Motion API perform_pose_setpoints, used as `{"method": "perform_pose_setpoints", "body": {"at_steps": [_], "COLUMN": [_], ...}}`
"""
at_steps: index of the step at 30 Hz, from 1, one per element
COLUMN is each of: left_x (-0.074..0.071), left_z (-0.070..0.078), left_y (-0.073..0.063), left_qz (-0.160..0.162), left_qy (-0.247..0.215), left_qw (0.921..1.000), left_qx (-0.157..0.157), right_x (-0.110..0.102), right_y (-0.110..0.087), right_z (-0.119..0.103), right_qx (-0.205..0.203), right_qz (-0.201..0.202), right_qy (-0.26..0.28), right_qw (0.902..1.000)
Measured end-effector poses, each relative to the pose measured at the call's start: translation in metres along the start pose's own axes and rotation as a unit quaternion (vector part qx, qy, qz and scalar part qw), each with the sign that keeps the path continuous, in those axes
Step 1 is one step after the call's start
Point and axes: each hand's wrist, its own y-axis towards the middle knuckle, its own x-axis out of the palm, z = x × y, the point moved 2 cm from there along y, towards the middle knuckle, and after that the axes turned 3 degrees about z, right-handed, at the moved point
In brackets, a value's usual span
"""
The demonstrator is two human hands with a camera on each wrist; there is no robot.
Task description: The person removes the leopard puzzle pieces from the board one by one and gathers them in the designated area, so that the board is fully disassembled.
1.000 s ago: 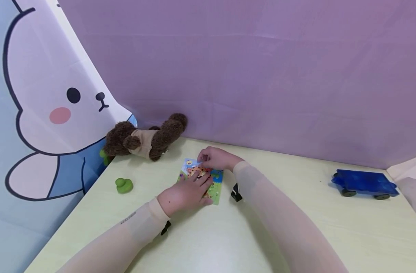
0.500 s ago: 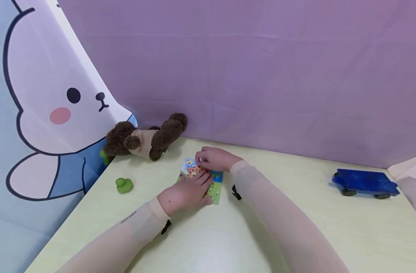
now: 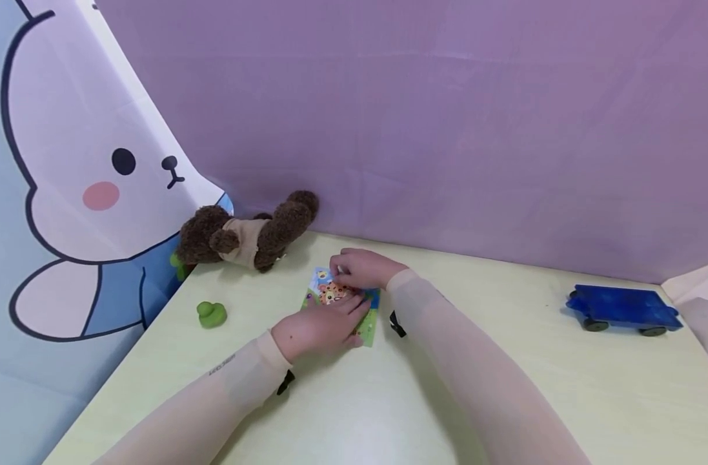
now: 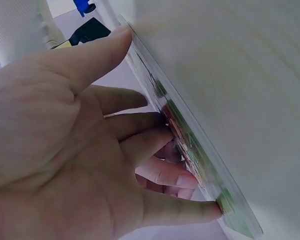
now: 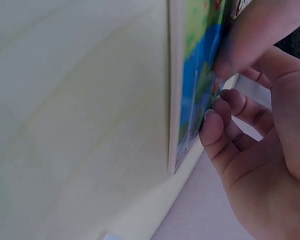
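A colourful picture board (image 3: 366,331) with a cartoon leopard on it lies flat on the table. My left hand (image 3: 321,326) rests on its lower part, fingers spread and fairly straight, covering much of the picture. In the left wrist view, the fingertips of that left hand (image 4: 85,125) touch the board's surface (image 4: 190,145). My right hand (image 3: 365,268) is over the board's top edge with its fingers bent. In the right wrist view, this right hand (image 5: 270,145) has its fingertips on the blue part of the board (image 5: 195,75); whether they pinch anything is hidden.
A brown plush bear (image 3: 246,239) in a beige top lies at the back left, against the purple backdrop (image 3: 446,129). A small green duck-like toy (image 3: 212,314) sits left of the board. At the far right stands a blue wheeled toy wagon (image 3: 623,307).
My right hand has slid a little left along the board's top edge. My left hand has shifted slightly right, showing more of the leopard's face. The board stays in place.
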Motion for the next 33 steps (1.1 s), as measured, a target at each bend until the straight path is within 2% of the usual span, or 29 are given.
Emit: {"method": "perform_pose_setpoints", "body": {"at_steps": [4,7,8,11,15,17,18,23,25,27,33], "left_x": [0.001,-0.022,-0.022,-0.012,0.011,0.012,0.01,-0.018,-0.023,-0.027,-0.024], "left_z": [0.0,0.013,0.013,0.008,-0.004,-0.004,-0.003,0.013,0.016,0.017,0.015], "left_y": [0.002,-0.014,-0.014,-0.007,0.009,0.01,0.01,-0.01,-0.014,-0.016,-0.014], "left_qz": [0.0,-0.015,-0.016,-0.012,0.002,0.003,0.003,-0.013,-0.016,-0.02,-0.03], "left_qy": [0.005,-0.009,-0.009,-0.005,0.004,0.007,0.009,0.01,0.003,-0.004,-0.019], "left_qw": [1.0,0.9998,0.9998,0.9999,0.9999,0.9999,0.9999,0.9999,0.9999,0.9998,0.9994], "left_qx": [0.002,-0.008,-0.008,-0.001,0.013,0.012,0.012,0.001,0.001,-0.001,-0.005], "right_x": [0.001,0.002,0.002,0.002,0.002,0.002,0.002,0.002,0.002,0.002,0.001], "right_y": [0.001,0.002,0.002,0.002,0.002,0.002,0.002,0.0,-0.001,-0.002,-0.005], "right_z": [0.002,0.002,0.002,0.002,0.002,0.002,0.003,0.006,0.006,0.006,0.005], "right_qx": [0.005,0.009,0.01,0.01,0.009,0.008,0.006,0.006,0.008,0.009,0.027], "right_qz": [-0.001,-0.003,-0.004,-0.007,-0.013,-0.013,-0.013,-0.007,-0.006,-0.003,0.002], "right_qy": [-0.002,-0.002,-0.003,-0.003,-0.003,-0.001,0.0,0.027,0.041,0.05,0.092], "right_qw": [1.0,1.0,0.9999,0.9999,0.9999,0.9999,0.9999,0.9996,0.9991,0.9987,0.9954]}}
